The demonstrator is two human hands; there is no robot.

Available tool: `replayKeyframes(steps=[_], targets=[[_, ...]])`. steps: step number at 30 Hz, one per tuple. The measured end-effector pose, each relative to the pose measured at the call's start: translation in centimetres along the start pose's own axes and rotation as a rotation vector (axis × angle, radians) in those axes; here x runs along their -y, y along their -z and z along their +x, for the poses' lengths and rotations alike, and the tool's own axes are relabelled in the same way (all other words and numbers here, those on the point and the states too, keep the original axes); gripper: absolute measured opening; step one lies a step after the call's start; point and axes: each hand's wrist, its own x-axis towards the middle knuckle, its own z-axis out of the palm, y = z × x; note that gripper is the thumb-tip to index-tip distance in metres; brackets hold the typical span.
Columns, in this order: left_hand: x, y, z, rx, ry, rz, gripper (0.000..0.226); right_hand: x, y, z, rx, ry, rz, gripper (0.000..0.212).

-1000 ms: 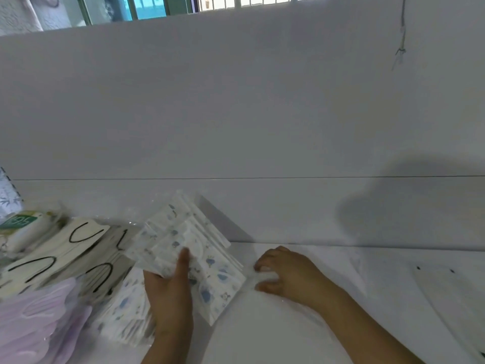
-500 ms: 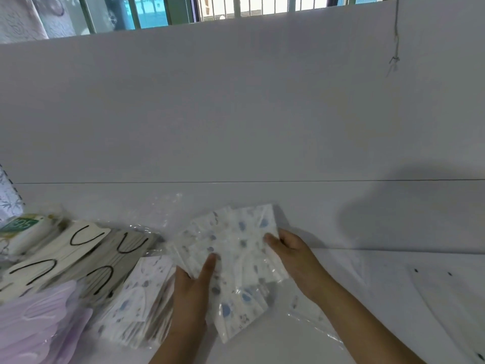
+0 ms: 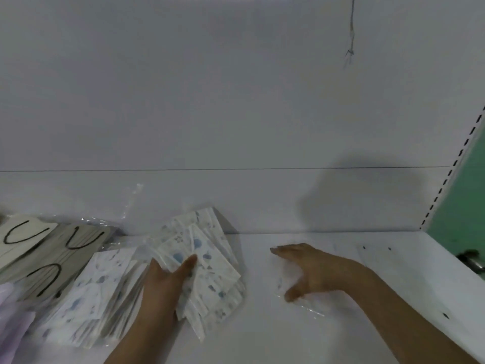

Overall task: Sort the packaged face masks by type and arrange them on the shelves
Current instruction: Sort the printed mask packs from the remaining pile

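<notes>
My left hand (image 3: 168,282) grips a fanned bundle of white masks with blue prints (image 3: 210,261), thumb on top, just above the white shelf (image 3: 288,337). To its left lies a stack of the same blue-print masks (image 3: 102,290). My right hand (image 3: 309,269) is off the bundle, fingers spread flat and pointing left, resting on a clear plastic wrapper (image 3: 301,303) on the shelf. Further left are packaged masks with black ear loops (image 3: 49,248) and pale purple masks (image 3: 10,321).
The shelf's white back panel (image 3: 236,114) rises right behind the masks. A slotted upright (image 3: 456,164) and a green wall (image 3: 464,206) bound the right side. A thin white mask or sheet (image 3: 409,279) lies at the right, near the shelf's edge.
My right hand let go of the blue-print bundle and moved right onto the clear wrapper. The left hand kept the bundle. The camera swung right and down.
</notes>
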Motion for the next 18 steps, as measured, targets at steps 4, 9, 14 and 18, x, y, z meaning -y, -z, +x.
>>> replayKeyframes(steps=[4, 9, 14, 18], targets=[[0.3, -0.9, -0.5, 0.066, -0.055, 0.063, 0.047, -1.1, 1.3, -1.2, -0.043, -0.047, -0.081, 0.084], [-0.1, -1.7, -1.7, 0.133, -0.037, 0.101, 0.040, 0.3, 0.4, -1.4, -0.336, 0.152, -0.123, 0.020], [-0.6, -1.7, -2.1, 0.182, 0.049, 0.067, 0.038, 2.4, 2.7, -1.5, -0.704, 0.107, 0.630, 0.012], [-0.4, -1.6, -2.4, 0.278, 0.017, 0.095, 0.034, 5.1, 3.9, -1.0, -0.854, 0.249, 0.936, 0.023]])
